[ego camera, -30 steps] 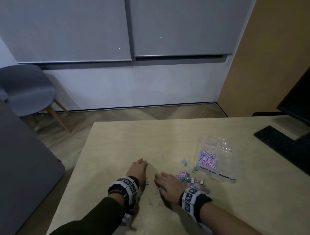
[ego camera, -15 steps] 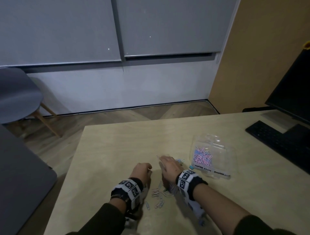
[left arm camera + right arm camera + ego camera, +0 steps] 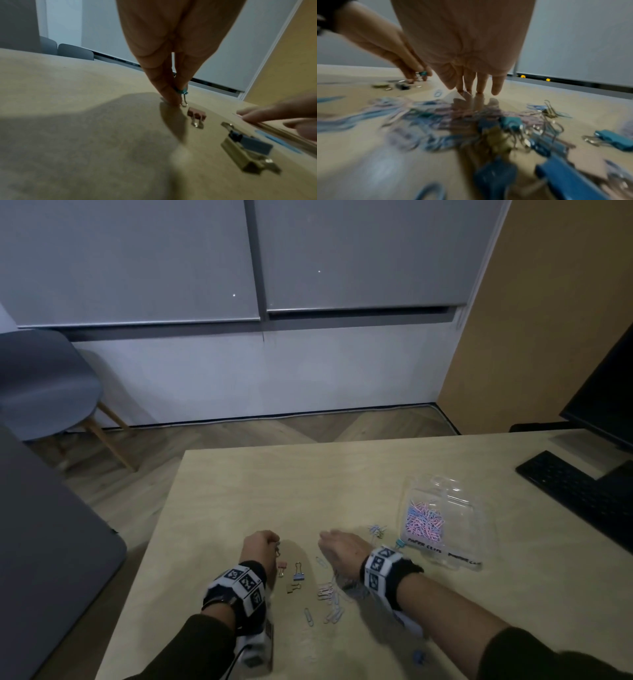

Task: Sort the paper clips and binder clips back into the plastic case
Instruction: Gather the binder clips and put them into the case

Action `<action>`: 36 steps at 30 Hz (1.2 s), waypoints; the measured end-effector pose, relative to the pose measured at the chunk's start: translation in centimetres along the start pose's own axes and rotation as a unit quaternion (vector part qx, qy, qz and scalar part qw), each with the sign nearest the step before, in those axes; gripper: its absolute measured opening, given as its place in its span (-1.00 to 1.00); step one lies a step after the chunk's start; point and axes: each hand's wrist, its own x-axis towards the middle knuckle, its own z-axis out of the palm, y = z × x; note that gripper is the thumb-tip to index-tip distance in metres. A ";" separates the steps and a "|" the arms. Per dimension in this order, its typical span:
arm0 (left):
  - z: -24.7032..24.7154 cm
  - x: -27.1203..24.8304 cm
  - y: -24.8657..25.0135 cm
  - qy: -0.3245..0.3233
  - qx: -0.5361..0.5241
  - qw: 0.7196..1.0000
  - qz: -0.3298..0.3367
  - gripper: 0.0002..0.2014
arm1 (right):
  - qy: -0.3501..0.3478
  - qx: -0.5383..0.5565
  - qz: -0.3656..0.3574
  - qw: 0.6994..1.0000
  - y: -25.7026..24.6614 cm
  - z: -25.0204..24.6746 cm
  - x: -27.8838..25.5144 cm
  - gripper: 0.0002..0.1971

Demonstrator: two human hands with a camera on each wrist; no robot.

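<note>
My left hand (image 3: 270,544) pinches a small teal binder clip (image 3: 182,92) between thumb and fingertips, its wire handle touching the table. Just right of it lie a pink binder clip (image 3: 281,570), a blue binder clip (image 3: 298,572) and a gold binder clip (image 3: 294,588). My right hand (image 3: 327,539) is flat with straight fingers (image 3: 471,86), tips down on the table and holding nothing. Under its wrist lies a loose heap of paper clips (image 3: 330,601). The clear plastic case (image 3: 455,508) stands open to the right, with pink and blue paper clips (image 3: 424,520) in one compartment.
More clips (image 3: 376,531) and a teal binder clip (image 3: 399,543) lie by the case's left edge. A black keyboard (image 3: 579,494) and a monitor (image 3: 603,392) stand at the right. The table's left edge (image 3: 144,559) is near my left hand; a grey chair (image 3: 44,392) is beyond.
My right hand has slid forward off the heap, uncovering paper clips and three binder clips. My left hand has drawn back a little and still holds the teal clip.
</note>
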 end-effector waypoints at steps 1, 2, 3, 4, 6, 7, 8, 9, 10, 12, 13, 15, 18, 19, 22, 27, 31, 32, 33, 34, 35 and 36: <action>0.0 0.1 -0.1 -0.003 0.012 1.000 -0.001 -0.71 | 0.023 0.005 -0.023 0.999 -0.1 0.9 -0.7 -0.80; 0.0 0.2 -0.3 -0.005 0.030 1.000 0.003 -0.71 | 0.041 0.015 -0.044 0.998 -0.2 1.7 -1.4 -0.82; 0.0 0.3 -0.4 -0.004 0.048 0.999 0.010 -0.71 | 0.052 0.026 -0.056 0.997 -0.1 2.6 -2.1 -0.83; 0.0 0.3 -0.4 0.000 0.068 0.998 0.020 -0.71 | 0.058 0.040 -0.060 0.996 0.0 3.1 -2.9 -0.82; -0.1 0.1 -0.3 -0.002 0.099 0.994 0.036 -0.72 | 0.068 0.066 -0.054 0.994 -0.3 3.0 -4.3 -0.81; -0.1 -0.1 -0.2 -0.003 0.114 0.992 0.045 -0.72 | 0.076 0.075 -0.055 0.993 -0.5 2.7 -4.7 -0.81; -0.1 -0.4 -0.2 -0.002 0.127 0.990 0.055 -0.72 | 0.088 0.073 -0.057 0.992 -0.7 2.5 -4.9 -0.80; -0.1 -0.9 0.0 -0.003 0.136 0.988 0.069 -0.72 | 0.093 0.058 -0.060 0.992 -1.0 2.4 -5.0 -0.77; 0.0 -1.5 0.2 -0.003 0.141 0.986 0.090 -0.72 | 0.089 0.033 -0.060 0.994 -1.4 2.4 -5.0 -0.70; 0.4 -3.1 0.6 -0.010 0.143 0.981 0.133 -0.71 | 0.067 -0.019 -0.062 0.996 -2.1 2.9 -4.8 -0.61; 0.8 -4.0 0.7 -0.024 0.144 0.978 0.149 -0.72 | 0.059 -0.041 -0.069 0.995 -2.3 3.2 -4.8 -0.61; 1.7 -5.7 0.7 -0.065 0.158 0.970 0.172 -0.72 | 0.059 -0.061 -0.086 0.993 -2.6 3.9 -5.2 -0.61; 2.7 -7.9 0.5 -0.140 0.178 0.956 0.185 -0.66 | 0.070 -0.036 -0.109 0.991 -2.2 4.2 -7.1 -0.67; 2.9 -8.5 0.4 -0.168 0.182 0.951 0.187 -0.58 | 0.072 -0.017 -0.107 0.992 -1.9 4.1 -7.9 -0.73; 3.5 -10.0 0.4 -0.222 0.239 0.927 0.186 -0.30 | 0.088 0.106 -0.048 0.989 -1.0 3.4 -10.3 -0.77; 4.5 -10.6 1.2 -0.211 0.284 0.926 0.133 -0.07 | 0.194 0.213 0.078 0.954 0.9 3.0 -11.6 -0.72; 5.4 -10.4 2.2 -0.172 0.239 0.945 0.145 -0.33 | 0.155 0.254 0.103 0.949 -0.2 4.1 -12.2 -0.76; 5.6 -10.4 2.5 -0.162 0.228 0.948 0.151 -0.40 | 0.142 0.265 0.104 0.948 -0.5 4.4 -12.2 -0.76; 5.9 -10.3 2.9 -0.156 0.214 0.951 0.157 -0.45 | 0.135 0.270 0.105 0.948 -0.7 4.6 -12.2 -0.77; 6.1 -10.2 3.3 -0.156 0.197 0.954 0.161 -0.46 | 0.135 0.275 0.110 0.946 -0.7 4.7 -12.0 -0.76; 6.3 -10.0 3.7 -0.161 0.179 0.956 0.167 -0.45 | 0.142 0.280 0.119 0.942 -0.6 4.6 -11.8 -0.74; 6.4 -10.0 4.1 -0.169 0.162 0.956 0.175 -0.42 | 0.150 0.285 0.133 0.937 -0.4 4.5 -11.6 -0.72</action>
